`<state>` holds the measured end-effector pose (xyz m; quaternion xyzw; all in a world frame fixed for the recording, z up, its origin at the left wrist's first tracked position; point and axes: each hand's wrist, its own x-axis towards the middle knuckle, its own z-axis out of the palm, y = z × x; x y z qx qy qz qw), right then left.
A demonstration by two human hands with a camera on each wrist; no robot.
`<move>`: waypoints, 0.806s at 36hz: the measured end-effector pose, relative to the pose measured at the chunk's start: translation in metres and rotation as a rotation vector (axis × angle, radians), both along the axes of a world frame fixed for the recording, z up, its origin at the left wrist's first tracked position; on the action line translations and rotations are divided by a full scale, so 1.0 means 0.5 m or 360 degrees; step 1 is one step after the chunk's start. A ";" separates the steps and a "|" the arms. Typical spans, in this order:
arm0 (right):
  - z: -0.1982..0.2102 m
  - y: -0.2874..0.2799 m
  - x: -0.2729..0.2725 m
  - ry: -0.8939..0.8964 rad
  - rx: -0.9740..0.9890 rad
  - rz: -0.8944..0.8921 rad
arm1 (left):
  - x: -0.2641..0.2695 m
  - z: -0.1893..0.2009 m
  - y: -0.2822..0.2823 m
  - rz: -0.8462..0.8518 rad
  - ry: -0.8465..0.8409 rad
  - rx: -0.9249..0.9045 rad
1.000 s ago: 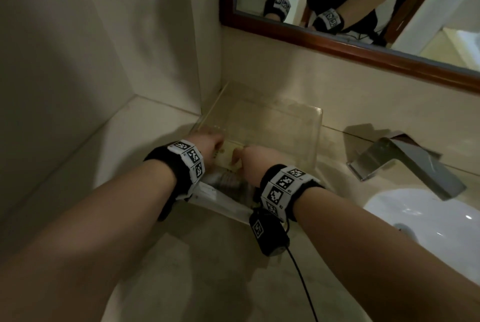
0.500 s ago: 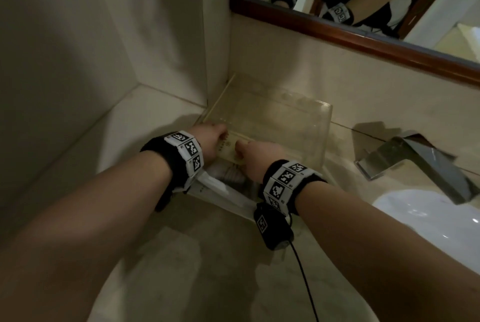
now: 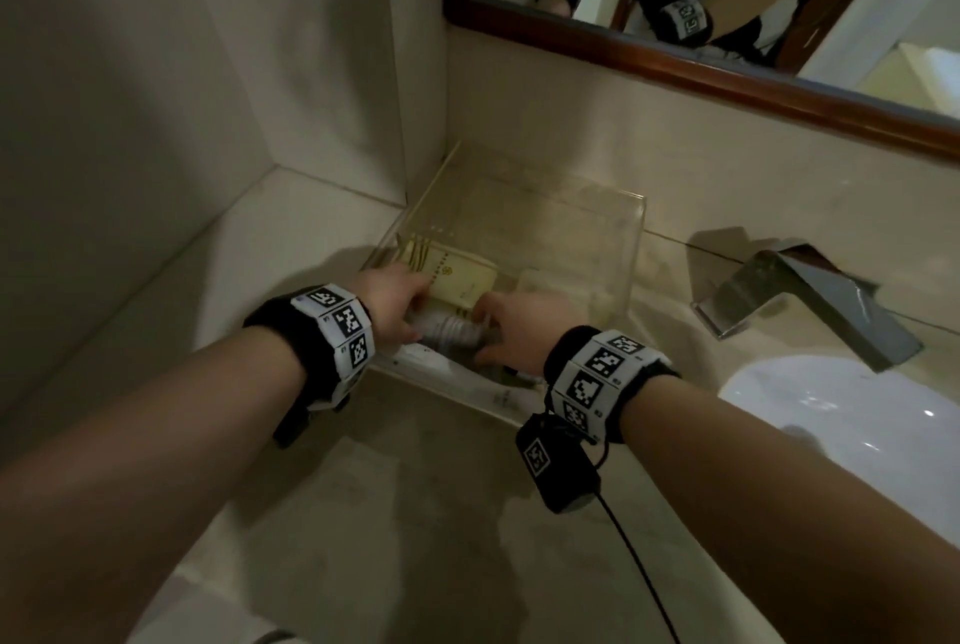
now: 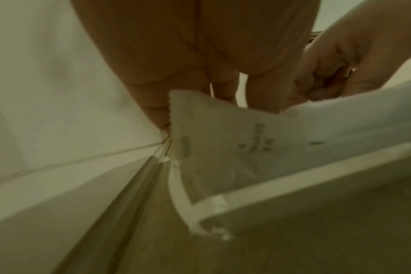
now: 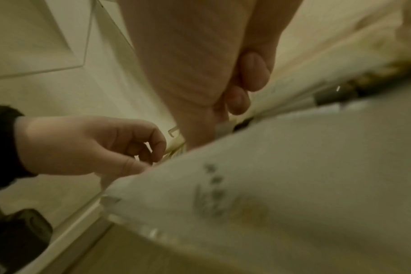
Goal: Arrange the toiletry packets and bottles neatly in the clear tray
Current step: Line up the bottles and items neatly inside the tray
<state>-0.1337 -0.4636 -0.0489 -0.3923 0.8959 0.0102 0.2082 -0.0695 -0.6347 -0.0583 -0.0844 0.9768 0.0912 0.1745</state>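
Observation:
The clear tray [image 3: 636,248] sits in the counter corner under the mirror. Inside lie a cream packet [image 3: 462,282], a second pale packet [image 3: 530,279] and a small white bottle [image 3: 449,331] on its side. My left hand [image 3: 395,303] grips the bottle's left end, its fingertips touching the cream packet. My right hand [image 3: 514,326] curls over the bottle's right end. A white printed packet [image 4: 235,148] leans against the tray's near wall and hides the fingertips in both wrist views. The right wrist view shows that packet [image 5: 246,185] and the left hand [image 5: 94,146] with curled fingers.
A steel tap [image 3: 810,310] and a white basin [image 3: 841,414] lie right of the tray. Walls close in on the left and behind, and a wood-framed mirror [image 3: 727,82] hangs above. The beige counter [image 3: 415,513] extends toward me.
Both hands have drawn back from over the cream packet, which now shows, and they meet at the ends of the bottle near the tray's front wall.

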 end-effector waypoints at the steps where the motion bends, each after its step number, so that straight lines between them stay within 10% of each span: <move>1: -0.001 -0.003 0.003 -0.0006 -0.0045 -0.0021 | 0.004 0.001 0.001 -0.0013 0.0014 0.0012; 14: 0.014 0.032 0.009 -0.0094 -0.0287 0.0025 | 0.035 0.034 -0.017 -0.0252 -0.0154 0.0018; 29: 0.024 0.037 0.071 -0.0107 -0.0029 0.0027 | 0.074 0.015 -0.053 0.0042 0.0253 0.0084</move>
